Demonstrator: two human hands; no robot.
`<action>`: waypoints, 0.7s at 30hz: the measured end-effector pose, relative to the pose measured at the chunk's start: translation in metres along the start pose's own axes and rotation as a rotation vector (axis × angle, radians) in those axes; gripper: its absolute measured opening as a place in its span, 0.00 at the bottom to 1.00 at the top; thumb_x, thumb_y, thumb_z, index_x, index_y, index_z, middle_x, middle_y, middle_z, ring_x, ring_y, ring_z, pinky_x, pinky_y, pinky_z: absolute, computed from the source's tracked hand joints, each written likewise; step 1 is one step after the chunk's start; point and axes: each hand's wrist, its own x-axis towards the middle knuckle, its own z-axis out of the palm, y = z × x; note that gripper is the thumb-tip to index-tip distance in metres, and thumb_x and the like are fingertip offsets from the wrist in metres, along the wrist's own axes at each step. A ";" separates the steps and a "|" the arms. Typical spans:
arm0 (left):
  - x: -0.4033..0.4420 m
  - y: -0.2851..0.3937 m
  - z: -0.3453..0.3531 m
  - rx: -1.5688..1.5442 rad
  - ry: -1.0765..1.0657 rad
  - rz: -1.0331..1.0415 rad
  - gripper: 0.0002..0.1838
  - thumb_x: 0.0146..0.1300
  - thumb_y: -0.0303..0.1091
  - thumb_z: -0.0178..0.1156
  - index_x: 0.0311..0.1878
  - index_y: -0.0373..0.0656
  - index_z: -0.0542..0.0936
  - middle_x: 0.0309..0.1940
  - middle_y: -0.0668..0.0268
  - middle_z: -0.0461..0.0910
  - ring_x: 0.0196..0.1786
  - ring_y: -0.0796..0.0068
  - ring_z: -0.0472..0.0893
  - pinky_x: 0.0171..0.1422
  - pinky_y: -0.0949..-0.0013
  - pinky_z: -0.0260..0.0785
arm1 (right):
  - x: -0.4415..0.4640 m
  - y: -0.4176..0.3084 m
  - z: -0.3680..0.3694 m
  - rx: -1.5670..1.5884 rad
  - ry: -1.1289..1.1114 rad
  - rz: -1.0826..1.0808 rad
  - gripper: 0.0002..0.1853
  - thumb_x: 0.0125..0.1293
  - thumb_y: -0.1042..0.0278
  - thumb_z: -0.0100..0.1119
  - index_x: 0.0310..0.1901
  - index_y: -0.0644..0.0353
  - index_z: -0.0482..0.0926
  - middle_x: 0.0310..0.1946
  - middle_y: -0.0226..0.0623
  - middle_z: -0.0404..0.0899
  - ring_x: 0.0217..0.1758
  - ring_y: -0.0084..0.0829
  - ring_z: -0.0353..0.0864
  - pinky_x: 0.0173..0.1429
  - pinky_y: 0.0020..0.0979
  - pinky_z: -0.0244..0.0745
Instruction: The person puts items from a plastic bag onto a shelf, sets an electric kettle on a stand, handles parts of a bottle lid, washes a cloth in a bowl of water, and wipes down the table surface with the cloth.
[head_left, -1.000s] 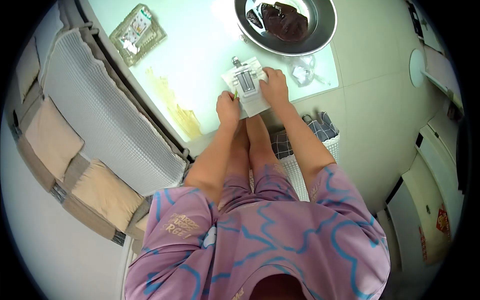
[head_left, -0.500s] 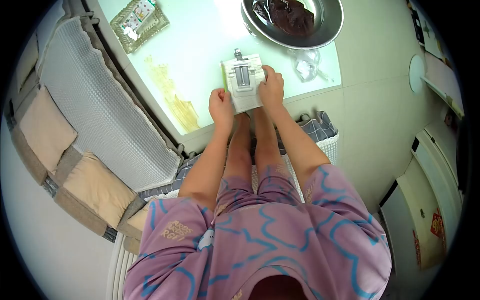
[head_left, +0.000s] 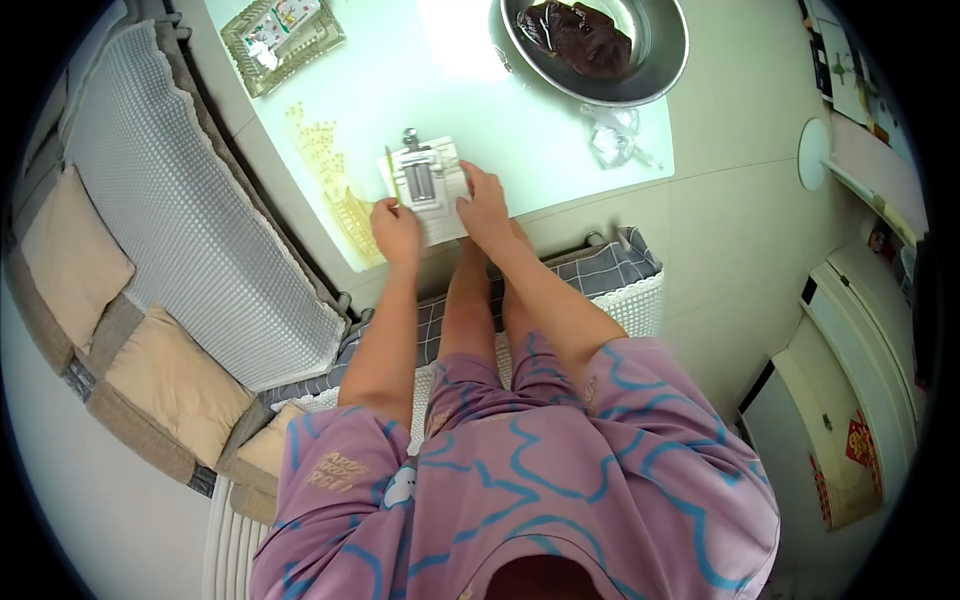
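Near the front edge of the white table (head_left: 560, 170), both my hands hold a flat, white rectangular object (head_left: 445, 218) by its opposite sides. A grey metal fitting (head_left: 424, 180) with a small knob sits on its face, and a green strip runs along its left edge. I cannot make out what kind of thing it is. My left hand (head_left: 397, 232) is closed at its lower left edge. My right hand (head_left: 484, 212) pinches the right side, thumb and fingers on the edge.
A metal basin (head_left: 655, 85) with a dark brown mass (head_left: 580, 40) stands at the back right, beside a clear plastic bag (head_left: 615, 135). A glass tray (head_left: 325, 40) with packets lies at the back left. Yellow patterning (head_left: 350, 215) marks the table's left side. A sofa (head_left: 215, 230) flanks it.
My hands and the white object have moved left and slightly down, closer to the yellow patterning. The object stays held on both sides. The view has shifted a little.
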 end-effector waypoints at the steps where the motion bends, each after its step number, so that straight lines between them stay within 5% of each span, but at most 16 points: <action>1: 0.007 -0.006 -0.007 -0.011 -0.004 0.001 0.11 0.59 0.29 0.55 0.43 0.36 0.79 0.37 0.50 0.79 0.42 0.50 0.78 0.49 0.54 0.70 | 0.001 0.001 0.003 0.090 -0.016 -0.024 0.26 0.56 0.76 0.59 0.60 0.57 0.72 0.47 0.49 0.73 0.53 0.49 0.72 0.60 0.45 0.69; 4: 0.025 -0.022 -0.027 -0.061 -0.115 -0.049 0.14 0.59 0.30 0.54 0.46 0.36 0.80 0.38 0.52 0.80 0.42 0.54 0.79 0.50 0.57 0.71 | 0.009 -0.002 -0.020 -0.010 0.181 -0.029 0.22 0.59 0.74 0.60 0.57 0.60 0.74 0.47 0.49 0.72 0.54 0.49 0.72 0.61 0.43 0.69; 6: 0.026 -0.037 -0.043 -0.103 -0.091 -0.050 0.15 0.61 0.31 0.55 0.49 0.36 0.80 0.38 0.55 0.82 0.41 0.61 0.80 0.50 0.62 0.72 | 0.022 -0.015 -0.073 -0.052 0.406 0.236 0.18 0.61 0.73 0.60 0.54 0.62 0.75 0.50 0.48 0.72 0.55 0.47 0.73 0.62 0.41 0.68; 8: 0.011 -0.046 -0.065 -0.158 -0.122 -0.044 0.15 0.63 0.33 0.56 0.49 0.36 0.80 0.38 0.58 0.81 0.41 0.65 0.80 0.49 0.65 0.72 | 0.032 0.002 -0.122 -0.249 0.696 0.169 0.20 0.62 0.70 0.61 0.56 0.60 0.74 0.54 0.47 0.70 0.58 0.47 0.70 0.63 0.44 0.66; 11: -0.010 -0.076 -0.090 -0.209 -0.258 -0.124 0.14 0.65 0.34 0.57 0.50 0.37 0.80 0.36 0.63 0.80 0.39 0.72 0.79 0.48 0.69 0.72 | 0.050 0.005 -0.178 -0.627 0.777 0.297 0.22 0.61 0.64 0.64 0.57 0.59 0.74 0.62 0.44 0.66 0.66 0.46 0.65 0.65 0.48 0.65; 13: -0.032 -0.111 -0.098 -0.199 -0.362 -0.212 0.14 0.67 0.35 0.57 0.50 0.37 0.80 0.36 0.66 0.80 0.38 0.75 0.78 0.47 0.71 0.72 | 0.064 0.026 -0.193 -0.707 0.781 0.302 0.22 0.61 0.61 0.64 0.56 0.58 0.76 0.66 0.43 0.64 0.69 0.46 0.63 0.65 0.49 0.65; 16: -0.060 -0.130 -0.099 -0.243 -0.374 -0.243 0.13 0.67 0.33 0.58 0.51 0.38 0.79 0.34 0.69 0.79 0.36 0.78 0.77 0.44 0.72 0.71 | 0.075 0.040 -0.196 -0.763 0.472 0.382 0.26 0.57 0.50 0.64 0.53 0.57 0.79 0.66 0.46 0.68 0.67 0.43 0.69 0.62 0.46 0.70; 18: -0.067 -0.122 -0.105 -0.453 -0.325 -0.506 0.14 0.66 0.33 0.59 0.52 0.38 0.78 0.34 0.71 0.79 0.35 0.78 0.77 0.43 0.72 0.72 | 0.068 0.030 -0.190 -0.424 0.435 0.430 0.20 0.58 0.55 0.61 0.45 0.63 0.81 0.54 0.51 0.76 0.57 0.49 0.76 0.58 0.46 0.72; 20: -0.050 -0.115 -0.100 -0.383 -0.281 -0.430 0.13 0.66 0.34 0.59 0.50 0.38 0.79 0.33 0.69 0.79 0.34 0.76 0.77 0.43 0.70 0.72 | 0.049 0.018 -0.164 -0.333 0.403 0.352 0.20 0.58 0.56 0.61 0.44 0.63 0.81 0.49 0.53 0.78 0.53 0.51 0.78 0.56 0.45 0.73; 21: -0.035 -0.109 -0.093 -0.295 -0.197 -0.235 0.14 0.65 0.34 0.60 0.50 0.37 0.79 0.32 0.67 0.79 0.33 0.74 0.77 0.42 0.69 0.72 | 0.038 0.010 -0.148 -0.242 0.376 0.277 0.20 0.57 0.57 0.61 0.44 0.64 0.80 0.44 0.54 0.80 0.48 0.52 0.80 0.54 0.44 0.74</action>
